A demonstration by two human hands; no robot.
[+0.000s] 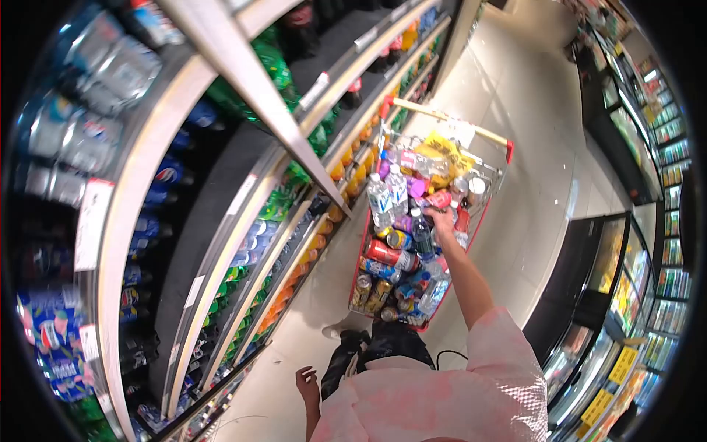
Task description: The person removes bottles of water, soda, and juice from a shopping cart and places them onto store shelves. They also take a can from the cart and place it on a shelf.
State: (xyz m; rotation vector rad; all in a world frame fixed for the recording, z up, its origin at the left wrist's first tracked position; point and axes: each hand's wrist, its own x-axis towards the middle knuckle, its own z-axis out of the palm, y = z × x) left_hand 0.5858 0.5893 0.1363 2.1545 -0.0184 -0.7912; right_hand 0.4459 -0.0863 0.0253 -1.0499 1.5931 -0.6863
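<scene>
My right hand (442, 220) reaches into a shopping cart (358, 254) full of drinks. Its fingers are curled at a red drink can (440, 200), and part of the grip is hidden. Just left of that hand stands a dark bottle (421, 234) with a dark cap. Two clear water bottles (381, 200) stand upright at the cart's left side. Red cans (391, 255) and gold cans (379, 295) lie toward the near end. My left hand (307, 381) hangs low beside my body, holding nothing, with its fingers loosely apart.
Tall shelves of bottled drinks (243, 195) line the left, close to the cart. The cart's handle (449, 120) is at its far end, with a yellow bag (445, 158) near it. Black display coolers (582, 272) stand on the right. Tiled floor (526, 96) runs between.
</scene>
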